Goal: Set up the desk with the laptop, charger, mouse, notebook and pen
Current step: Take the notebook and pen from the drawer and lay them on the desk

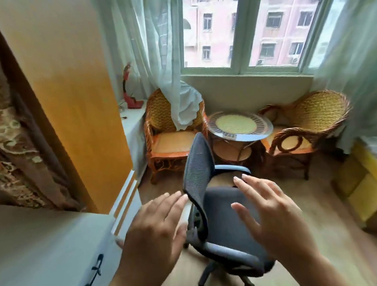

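Observation:
A grey mesh office chair [211,199] on castors stands on the wooden floor just in front of me, its backrest turned toward the left. My left hand [154,230] is spread open beside the backrest's edge, fingertips close to it. My right hand [270,210] hovers open above the seat, fingers straight. The corner of a white desk [41,249] with a black drawer handle fills the lower left. No laptop, charger, mouse, notebook or pen is in view.
Two wicker armchairs [171,130] [309,125] flank a small round glass-topped table [240,125] under the window. A curtain drapes over the left armchair. An orange cabinet panel [68,95] rises at left. Yellow boxes [369,188] sit at right.

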